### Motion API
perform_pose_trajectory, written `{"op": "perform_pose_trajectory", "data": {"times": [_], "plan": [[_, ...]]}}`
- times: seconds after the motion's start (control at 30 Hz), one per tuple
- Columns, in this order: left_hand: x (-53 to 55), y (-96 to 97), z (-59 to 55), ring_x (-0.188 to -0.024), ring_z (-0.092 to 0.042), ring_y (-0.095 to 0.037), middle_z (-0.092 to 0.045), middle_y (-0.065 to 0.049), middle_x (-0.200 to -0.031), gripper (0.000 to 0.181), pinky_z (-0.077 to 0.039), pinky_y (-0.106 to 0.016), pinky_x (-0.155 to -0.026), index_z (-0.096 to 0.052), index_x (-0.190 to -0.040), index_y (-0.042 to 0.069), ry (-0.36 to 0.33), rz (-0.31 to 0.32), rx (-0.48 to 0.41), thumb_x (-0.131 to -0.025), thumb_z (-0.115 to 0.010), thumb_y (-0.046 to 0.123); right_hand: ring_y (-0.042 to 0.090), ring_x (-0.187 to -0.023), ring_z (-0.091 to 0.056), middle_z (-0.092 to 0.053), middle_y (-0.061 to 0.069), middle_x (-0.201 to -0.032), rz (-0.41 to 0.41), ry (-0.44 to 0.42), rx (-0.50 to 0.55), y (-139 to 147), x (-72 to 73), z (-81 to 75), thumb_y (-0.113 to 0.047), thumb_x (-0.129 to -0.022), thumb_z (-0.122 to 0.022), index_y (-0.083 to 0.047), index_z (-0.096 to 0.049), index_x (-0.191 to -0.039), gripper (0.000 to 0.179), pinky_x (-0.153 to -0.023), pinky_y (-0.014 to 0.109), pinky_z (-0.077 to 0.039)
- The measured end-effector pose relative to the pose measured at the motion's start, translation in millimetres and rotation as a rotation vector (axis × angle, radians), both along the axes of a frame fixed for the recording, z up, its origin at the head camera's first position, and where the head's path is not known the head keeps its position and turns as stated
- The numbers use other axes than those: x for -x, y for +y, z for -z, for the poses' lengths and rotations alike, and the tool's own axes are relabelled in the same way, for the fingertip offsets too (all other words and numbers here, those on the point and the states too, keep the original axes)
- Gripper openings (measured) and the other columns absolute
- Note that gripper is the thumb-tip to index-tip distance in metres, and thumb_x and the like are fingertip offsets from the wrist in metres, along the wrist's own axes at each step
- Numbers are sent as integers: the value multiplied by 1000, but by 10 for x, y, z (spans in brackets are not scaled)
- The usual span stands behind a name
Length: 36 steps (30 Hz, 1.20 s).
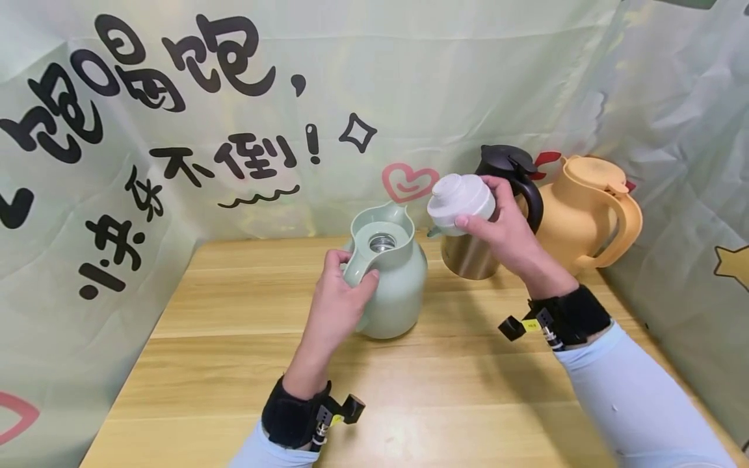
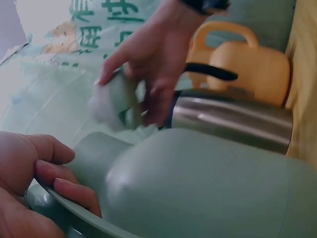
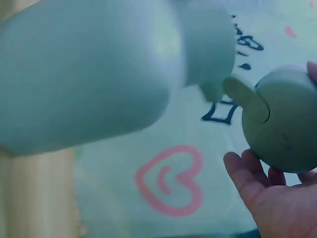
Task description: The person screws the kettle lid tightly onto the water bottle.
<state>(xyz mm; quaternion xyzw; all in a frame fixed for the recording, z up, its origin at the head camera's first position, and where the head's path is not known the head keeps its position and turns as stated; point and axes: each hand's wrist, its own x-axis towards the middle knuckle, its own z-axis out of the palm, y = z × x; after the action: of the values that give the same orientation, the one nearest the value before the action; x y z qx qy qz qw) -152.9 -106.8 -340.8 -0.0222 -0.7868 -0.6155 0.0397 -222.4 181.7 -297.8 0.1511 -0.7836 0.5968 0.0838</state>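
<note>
A pale green thermos jug (image 1: 398, 286) stands upright on the table, its mouth uncovered with a shiny metal opening inside. My left hand (image 1: 342, 296) grips the jug's handle; in the left wrist view the fingers (image 2: 74, 191) curl round it. Above and to the right of the jug, my right hand (image 1: 509, 227) holds the jug's lid (image 1: 459, 201) tilted, its white stepped underside facing left. In the right wrist view the lid's round green top (image 3: 285, 124) shows a small lever, with fingers around its edge.
Behind my right hand stands a steel vacuum jug (image 1: 471, 257) with a black top and handle. An orange jug (image 1: 576, 218) is beside it, near the right wall. Printed fabric (image 1: 328, 78) encloses the wooden table (image 1: 246, 325) at the back and sides.
</note>
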Motion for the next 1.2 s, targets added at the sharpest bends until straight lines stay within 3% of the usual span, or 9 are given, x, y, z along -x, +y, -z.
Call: {"op": "perform_pose_trajectory", "data": {"times": [0.1,0.2,0.3,0.47,0.73,0.83,0.97,1.2], "plan": [[-13,51,3,-111,-61,-32,-62,-17,-126,44,-49,-52,-98,-51,-124,9,0,33,-26,-93,-76,28,18,-117,-55,-48,7,-138,-42,15,-2,-92,61,-186,-10,-95,-71,-10,-34,-153,69,-93,19,-49],[-5,48,30,-84,-63,-26,-63,-12,-100,41,-54,-42,-79,-52,-122,8,-17,88,-92,-95,-76,27,22,-116,-55,-48,10,-139,-82,22,-53,-186,123,-358,-14,-96,-72,-13,-33,-155,71,-91,22,-52],[5,39,58,-62,-54,-22,-53,-6,-76,37,-50,-34,-63,-58,-122,7,-36,124,-141,-96,-75,27,24,-119,-53,-49,11,-144,-99,4,-171,-282,184,-504,-23,-96,-75,-16,-33,-157,75,-91,28,-52],[4,42,73,-73,-55,-19,-53,-1,-77,35,-48,-33,-69,-65,-123,12,-35,123,-119,-95,-74,30,25,-121,-54,-56,9,-141,-199,48,-401,-507,293,-647,-32,-93,-80,-16,-44,-156,74,-94,40,-48],[6,65,58,-62,-50,-17,-48,1,-69,30,-45,-31,-60,-63,-118,14,-42,138,-118,-94,-72,31,23,-117,-55,-58,4,-134,-336,128,-615,-749,336,-668,-36,-84,-88,-15,-48,-150,80,-95,43,-49],[8,61,51,-61,-49,-17,-48,1,-69,30,-44,-31,-59,-64,-117,14,-44,142,-124,-94,-72,31,24,-117,-53,-58,2,-134,-373,211,-699,-782,340,-647,-37,-83,-89,-14,-54,-144,73,-103,44,-40],[17,43,55,-59,-47,-17,-46,1,-67,28,-43,-30,-57,-64,-116,13,-46,159,-135,-95,-71,30,28,-124,-43,-50,1,-141,-406,251,-783,-797,331,-619,-40,-82,-89,-14,-58,-142,72,-109,49,-26],[42,5,77,-54,-42,-18,-43,2,-63,23,-39,-28,-53,-63,-112,12,-48,205,-174,-96,-71,27,24,-121,-49,-56,6,-135,-432,186,-852,-826,298,-640,-37,-79,-92,-18,-56,-146,79,-95,42,-47]]}}
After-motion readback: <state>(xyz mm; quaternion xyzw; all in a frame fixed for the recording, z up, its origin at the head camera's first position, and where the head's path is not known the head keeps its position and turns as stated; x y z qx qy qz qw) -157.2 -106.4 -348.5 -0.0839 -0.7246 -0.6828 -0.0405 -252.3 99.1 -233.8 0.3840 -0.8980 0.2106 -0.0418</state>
